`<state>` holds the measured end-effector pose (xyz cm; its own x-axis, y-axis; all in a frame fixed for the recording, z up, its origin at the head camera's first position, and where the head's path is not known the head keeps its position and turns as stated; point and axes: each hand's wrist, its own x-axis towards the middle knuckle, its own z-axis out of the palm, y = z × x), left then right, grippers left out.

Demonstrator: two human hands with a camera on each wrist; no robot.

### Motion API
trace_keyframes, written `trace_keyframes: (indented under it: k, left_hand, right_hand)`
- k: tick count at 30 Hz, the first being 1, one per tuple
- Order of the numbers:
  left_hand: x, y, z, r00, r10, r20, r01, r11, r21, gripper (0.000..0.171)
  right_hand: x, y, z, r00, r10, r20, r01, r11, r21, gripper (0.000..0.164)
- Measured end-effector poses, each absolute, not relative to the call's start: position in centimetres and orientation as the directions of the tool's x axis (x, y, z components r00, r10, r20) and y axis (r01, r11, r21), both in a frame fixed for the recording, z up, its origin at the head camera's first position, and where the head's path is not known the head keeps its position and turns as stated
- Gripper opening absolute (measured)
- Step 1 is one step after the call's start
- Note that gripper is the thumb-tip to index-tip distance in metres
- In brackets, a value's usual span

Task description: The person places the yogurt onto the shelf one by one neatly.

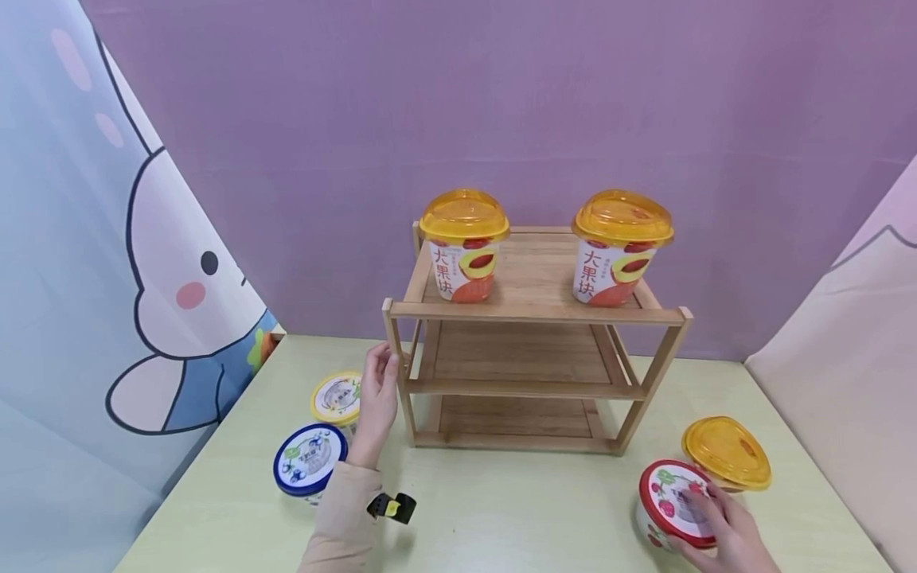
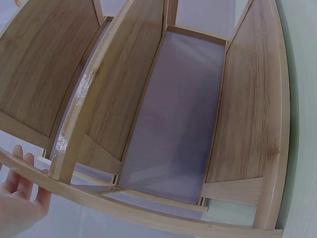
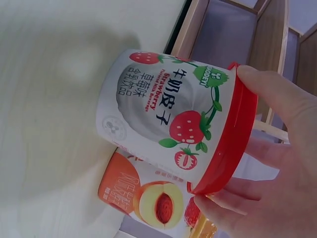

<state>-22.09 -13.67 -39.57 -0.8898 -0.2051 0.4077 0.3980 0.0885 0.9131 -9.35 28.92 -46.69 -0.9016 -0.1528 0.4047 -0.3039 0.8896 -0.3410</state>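
Observation:
My right hand (image 1: pixel 731 529) grips a white strawberry milk cup (image 3: pixel 153 114) by its red lid (image 3: pixel 230 139). In the right wrist view the thumb is on one side of the lid and the fingers on the other. My left hand (image 1: pixel 378 390) is at the left front post of a three-tier wooden rack (image 1: pixel 537 313). Its fingers pass behind the post and the thumb stays on the near side, as the left wrist view (image 2: pixel 22 206) shows in part. Two peach cups with domed orange lids, a left one (image 1: pixel 469 267) and a right one (image 1: pixel 609 270), stand upright on the top shelf.
Another orange-lidded cup (image 1: pixel 727 454) stands behind the strawberry cup on the pale table (image 1: pixel 516 509). Left of my left forearm are a blue-lidded cup (image 1: pixel 308 460) and a yellow-lidded cup (image 1: pixel 337 398). A purple curtain (image 1: pixel 501 103) hangs behind the rack.

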Motion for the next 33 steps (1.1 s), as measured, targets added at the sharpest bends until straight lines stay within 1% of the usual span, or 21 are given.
trace_keyframes:
  k: [4, 5, 8, 11, 14, 18, 20, 21, 22, 25, 27, 29, 33]
  left_hand:
    - [-22.0, -13.7, -39.7, -0.893, -0.205, 0.400, 0.390, 0.089, 0.916, 0.028]
    - [-22.0, -13.7, -39.7, -0.893, -0.206, 0.401, 0.391, 0.089, 0.916, 0.028]
    - [-21.9, -13.7, -39.8, -0.892, -0.210, 0.399, 0.388, 0.094, 0.917, 0.028]
    - [-21.9, -13.6, -39.8, -0.891, -0.212, 0.402, 0.390, 0.100, 0.915, 0.028]
    - [-21.9, -13.6, -39.7, -0.889, -0.211, 0.407, 0.393, 0.104, 0.914, 0.028]
    - [-21.9, -13.6, -39.6, -0.890, -0.208, 0.405, 0.392, 0.103, 0.914, 0.029]
    - [-22.0, -13.7, -39.6, -0.891, -0.208, 0.403, 0.390, 0.104, 0.915, 0.029]
    - [-22.0, -13.7, -39.7, -0.891, -0.208, 0.405, 0.391, 0.105, 0.914, 0.029]
    - [-22.0, -13.7, -39.7, -0.890, -0.209, 0.405, 0.391, 0.106, 0.914, 0.029]
    - [-22.1, -13.7, -39.7, -0.889, -0.209, 0.407, 0.391, 0.112, 0.913, 0.029]
    - [-22.1, -13.7, -39.7, -0.890, -0.208, 0.405, 0.389, 0.116, 0.914, 0.029]
    - [-22.1, -13.7, -39.7, -0.891, -0.207, 0.403, 0.386, 0.118, 0.915, 0.029]
    - [-22.1, -13.7, -39.6, -0.889, -0.207, 0.408, 0.391, 0.119, 0.913, 0.029]
  right_hand:
    - [-9.2, 28.6, -46.5, -0.903, -0.149, 0.403, -0.298, 0.893, -0.337, 0.066]
    - [-9.2, 28.5, -46.4, -0.921, -0.134, 0.366, -0.270, 0.896, -0.351, 0.068]
    - [-9.1, 28.7, -46.1, -0.979, -0.054, 0.197, -0.133, 0.900, -0.416, 0.074]
    - [-9.2, 29.5, -47.2, -0.997, 0.054, 0.058, 0.020, 0.881, -0.473, 0.081]
    - [-9.4, 30.7, -49.9, -0.985, 0.147, 0.092, 0.080, 0.854, -0.514, 0.091]
    - [-9.7, 31.7, -52.5, -0.968, 0.236, 0.086, 0.140, 0.791, -0.596, 0.101]
    - [-9.8, 31.7, -52.2, -0.968, 0.250, 0.015, 0.178, 0.730, -0.660, 0.103]
    - [-9.7, 31.5, -51.7, -0.968, 0.250, -0.021, 0.196, 0.701, -0.685, 0.103]
    - [-9.6, 31.3, -51.3, -0.966, 0.256, -0.028, 0.201, 0.680, -0.705, 0.103]
    - [-9.4, 30.5, -49.6, -0.959, 0.249, -0.135, 0.260, 0.584, -0.769, 0.104]
    - [-9.5, 30.3, -49.8, -0.949, 0.273, -0.157, 0.287, 0.544, -0.789, 0.106]
    - [-9.7, 30.8, -51.1, -0.939, 0.301, -0.163, 0.300, 0.491, -0.818, 0.109]
    - [-10.1, 31.6, -53.4, -0.932, 0.338, -0.131, 0.275, 0.426, -0.862, 0.109]
